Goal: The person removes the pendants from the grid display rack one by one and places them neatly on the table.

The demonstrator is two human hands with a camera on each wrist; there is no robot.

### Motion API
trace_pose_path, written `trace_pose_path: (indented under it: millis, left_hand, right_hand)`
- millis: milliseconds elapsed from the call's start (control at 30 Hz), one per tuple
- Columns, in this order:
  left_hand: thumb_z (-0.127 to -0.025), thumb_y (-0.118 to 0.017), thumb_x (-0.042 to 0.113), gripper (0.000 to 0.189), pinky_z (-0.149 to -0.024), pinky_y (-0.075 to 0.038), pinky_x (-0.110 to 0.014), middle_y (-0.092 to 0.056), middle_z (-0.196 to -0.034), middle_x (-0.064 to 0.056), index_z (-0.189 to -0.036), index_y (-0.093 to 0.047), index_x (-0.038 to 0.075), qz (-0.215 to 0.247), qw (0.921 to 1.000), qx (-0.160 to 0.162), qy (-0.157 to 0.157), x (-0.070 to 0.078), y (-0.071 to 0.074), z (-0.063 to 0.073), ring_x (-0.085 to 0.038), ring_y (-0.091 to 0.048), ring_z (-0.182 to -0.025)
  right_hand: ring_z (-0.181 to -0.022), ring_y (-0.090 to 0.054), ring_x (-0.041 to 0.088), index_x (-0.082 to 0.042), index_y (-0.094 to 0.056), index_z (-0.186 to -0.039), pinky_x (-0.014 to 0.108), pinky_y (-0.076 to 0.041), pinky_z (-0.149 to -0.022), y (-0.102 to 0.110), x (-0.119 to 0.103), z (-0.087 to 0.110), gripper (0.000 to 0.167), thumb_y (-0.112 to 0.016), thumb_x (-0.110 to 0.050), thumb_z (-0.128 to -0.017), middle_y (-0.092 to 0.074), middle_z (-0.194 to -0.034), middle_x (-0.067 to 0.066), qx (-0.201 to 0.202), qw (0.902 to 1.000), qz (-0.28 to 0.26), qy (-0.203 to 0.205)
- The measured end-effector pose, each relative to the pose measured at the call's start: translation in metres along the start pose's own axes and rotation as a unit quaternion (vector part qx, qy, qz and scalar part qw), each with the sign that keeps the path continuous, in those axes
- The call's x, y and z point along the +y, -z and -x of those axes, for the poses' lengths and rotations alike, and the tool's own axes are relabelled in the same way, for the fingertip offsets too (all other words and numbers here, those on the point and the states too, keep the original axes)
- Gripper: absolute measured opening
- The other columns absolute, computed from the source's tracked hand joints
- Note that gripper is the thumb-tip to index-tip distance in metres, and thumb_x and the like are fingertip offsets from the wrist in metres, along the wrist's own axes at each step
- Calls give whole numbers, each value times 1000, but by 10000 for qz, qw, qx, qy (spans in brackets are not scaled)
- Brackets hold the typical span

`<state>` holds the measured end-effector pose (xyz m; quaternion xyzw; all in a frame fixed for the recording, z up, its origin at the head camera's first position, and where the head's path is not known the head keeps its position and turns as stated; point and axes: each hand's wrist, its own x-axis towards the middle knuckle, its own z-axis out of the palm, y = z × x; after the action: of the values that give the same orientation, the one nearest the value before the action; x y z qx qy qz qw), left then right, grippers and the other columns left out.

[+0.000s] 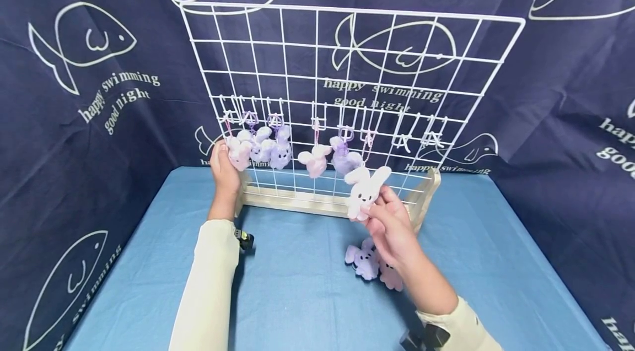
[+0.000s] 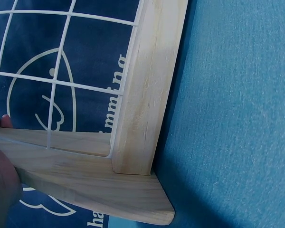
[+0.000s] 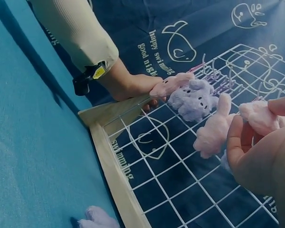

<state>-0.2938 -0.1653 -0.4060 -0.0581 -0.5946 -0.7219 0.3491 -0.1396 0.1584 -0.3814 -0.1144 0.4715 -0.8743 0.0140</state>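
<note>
My right hand point(image 1: 392, 224) pinches a pale bunny plush keychain point(image 1: 364, 191) by its lower body. A pink strap runs from the bunny up to a hook on the white wire grid rack point(image 1: 317, 42). At the rack's left end, my left hand point(image 1: 225, 169) grips the wooden side piece; in the left wrist view its thumb point(image 2: 2, 183) lies in front and fingertips show behind the wires. Beside it hang a pink plush point(image 1: 240, 154) and purple plushes point(image 1: 281, 152). Further along hang another pink plush point(image 1: 315, 161) and a purple one point(image 1: 344, 157).
On the blue table point(image 1: 288, 285), below my right hand, lie a purple plush point(image 1: 366, 260) and a partly covered pink plush point(image 1: 391, 276). White hooks point(image 1: 431, 139) without plushes hang at the rack's right. Dark fish-print cloth point(image 1: 74, 147) surrounds the table.
</note>
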Motion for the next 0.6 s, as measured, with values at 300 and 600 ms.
trace_pose_path:
  millis: [300, 600]
  left_hand:
    - [-104, -34, 5, 34, -81, -46, -17, -59, -91, 13, -97, -64, 19, -42, 9999, 96, 28, 0, 1, 1, -3, -55, -88]
    - [-104, -34, 5, 35, -84, -45, -18, -60, -92, 12, -97, -64, 20, -34, 9997, 226, -60, -32, 5, -10, -3, -55, -90]
  right_hand:
    - [-105, -65, 8, -14, -50, -129, 23, -59, -89, -3, 1, 7, 49, -47, 15, -89, -65, -121, -3, 178, 9991, 368, 126]
    - [-116, -71, 13, -13, -53, -128, 24, -59, -96, -1, -3, 9, 56, -44, 19, -83, -70, -124, 0, -266, 9981, 189, 528]
